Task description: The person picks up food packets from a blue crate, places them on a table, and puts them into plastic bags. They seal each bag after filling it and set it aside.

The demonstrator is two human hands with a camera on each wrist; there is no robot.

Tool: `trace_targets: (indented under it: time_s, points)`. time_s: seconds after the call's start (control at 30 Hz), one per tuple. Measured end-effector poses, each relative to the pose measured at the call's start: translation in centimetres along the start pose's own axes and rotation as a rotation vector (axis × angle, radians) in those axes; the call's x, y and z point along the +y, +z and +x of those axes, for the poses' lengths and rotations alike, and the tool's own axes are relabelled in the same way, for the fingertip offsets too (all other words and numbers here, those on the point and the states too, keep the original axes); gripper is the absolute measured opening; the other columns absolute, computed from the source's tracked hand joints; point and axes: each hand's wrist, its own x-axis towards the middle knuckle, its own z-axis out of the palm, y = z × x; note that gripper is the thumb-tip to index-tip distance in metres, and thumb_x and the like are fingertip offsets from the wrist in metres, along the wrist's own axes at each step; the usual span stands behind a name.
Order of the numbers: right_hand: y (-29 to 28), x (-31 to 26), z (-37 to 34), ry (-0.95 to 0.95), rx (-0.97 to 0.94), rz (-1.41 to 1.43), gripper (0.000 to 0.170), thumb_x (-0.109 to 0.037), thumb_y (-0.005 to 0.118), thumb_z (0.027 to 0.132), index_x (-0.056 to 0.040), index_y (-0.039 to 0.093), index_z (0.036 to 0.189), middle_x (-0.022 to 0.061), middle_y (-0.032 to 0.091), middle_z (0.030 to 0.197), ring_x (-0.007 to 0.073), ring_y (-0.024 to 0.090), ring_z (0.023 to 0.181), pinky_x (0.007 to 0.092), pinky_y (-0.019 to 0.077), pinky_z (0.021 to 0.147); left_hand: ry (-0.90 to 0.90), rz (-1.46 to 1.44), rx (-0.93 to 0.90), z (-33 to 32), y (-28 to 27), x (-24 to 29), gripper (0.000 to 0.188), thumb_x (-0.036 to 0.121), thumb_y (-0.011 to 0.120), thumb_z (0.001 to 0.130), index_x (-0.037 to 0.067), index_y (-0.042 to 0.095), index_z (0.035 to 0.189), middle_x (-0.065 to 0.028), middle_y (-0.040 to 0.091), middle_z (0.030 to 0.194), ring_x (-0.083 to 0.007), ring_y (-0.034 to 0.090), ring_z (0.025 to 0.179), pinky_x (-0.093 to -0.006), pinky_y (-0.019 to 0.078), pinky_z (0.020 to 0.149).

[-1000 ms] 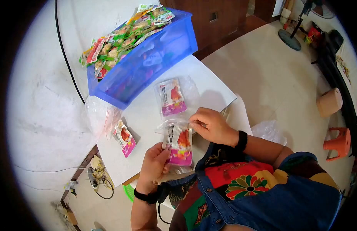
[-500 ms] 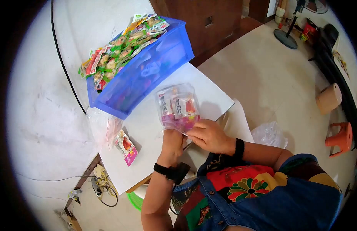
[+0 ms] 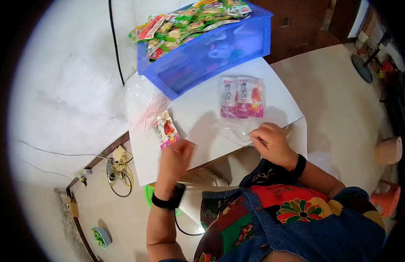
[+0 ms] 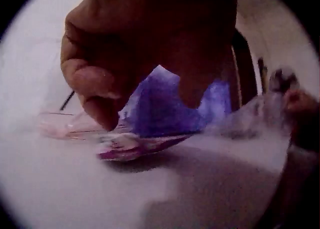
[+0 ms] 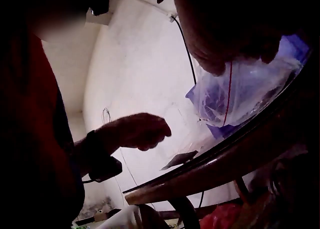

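Note:
A single pouch (image 3: 166, 126), white and pink with a reddish food picture, lies on the white tabletop. My left hand (image 3: 177, 158) hovers over its near end; in the left wrist view, thumb and fingers are bent and apart, with the pouch (image 4: 135, 148) below them. Farther right, a clear plastic bag (image 3: 235, 130) holds two similar pouches (image 3: 251, 97) side by side. Its near edge is pinched by my right hand (image 3: 274, 142). The right wrist view shows the bag (image 5: 245, 88), with a red line down it, hanging at those fingers.
A blue bin (image 3: 220, 52) heaped with green and red food packets stands at the table's back. Thin clear bags (image 3: 145, 98) lie against the wall on the left. The table's near edge (image 3: 220, 159) runs close to the person's body.
The second pouch has gone from my left hand into the bag beside the first. My left hand has come out and moved left over the loose pouch; my right hand stays at the bag.

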Motion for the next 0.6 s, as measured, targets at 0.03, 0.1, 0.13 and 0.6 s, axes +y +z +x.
trace_targets:
  time_s: [0.03, 0.1, 0.13, 0.6]
  points:
    - [0.1, -0.1, 0.0, -0.008, -0.003, 0.007, 0.005, -0.005, 0.064, 0.074, -0.0050, 0.059, 0.077, 0.0092, 0.052, 0.067, 0.0279, 0.052, 0.064, 0.0377, 0.0399, 0.056, 0.008, 0.292, 0.201, 0.6, -1.2, -1.5, 0.043, 0.031, 0.065, 0.081, -0.001, 0.055, 0.108, -0.0173, 0.062, 0.094, -0.0281, 0.061, 0.077, -0.0371, 0.0486, 0.065]
    - [0.1, -0.4, 0.1, -0.008, -0.014, -0.005, 0.005, -0.005, 0.063, 0.074, -0.0047, 0.060, 0.077, 0.0095, 0.052, 0.066, 0.0273, 0.052, 0.062, 0.0370, 0.0399, 0.055, -0.133, 0.530, 0.471, 1.4, -1.9, -3.3, 0.057, 0.045, 0.070, 0.072, 0.000, 0.054, 0.103, -0.0223, 0.060, 0.097, -0.0377, 0.059, 0.082, -0.0454, 0.0480, 0.068]
    - [0.1, -0.5, 0.1, -0.010, -0.014, -0.007, 0.005, -0.005, 0.063, 0.074, -0.0047, 0.060, 0.077, 0.0095, 0.052, 0.066, 0.0273, 0.052, 0.062, 0.0370, 0.0399, 0.055, -0.244, 0.583, 0.442, 2.2, -2.1, -3.8, 0.064, 0.050, 0.073, 0.066, 0.000, 0.052, 0.100, -0.0220, 0.060, 0.095, -0.0367, 0.060, 0.086, -0.0461, 0.0479, 0.071]
    - [-0.7, -0.5, 0.5, 0.058, -0.023, 0.035, 0.007, -0.011, 0.060, 0.078, -0.0047, 0.060, 0.080, 0.0091, 0.056, 0.074, 0.0285, 0.055, 0.072, 0.0398, 0.0432, 0.063, -0.122, -0.521, 0.199, 1.6, -2.3, -4.2, 0.018, 0.011, 0.058, 0.081, 0.000, 0.057, 0.096, -0.0033, 0.057, 0.068, -0.0083, 0.050, 0.049, -0.0227, 0.0386, 0.040]
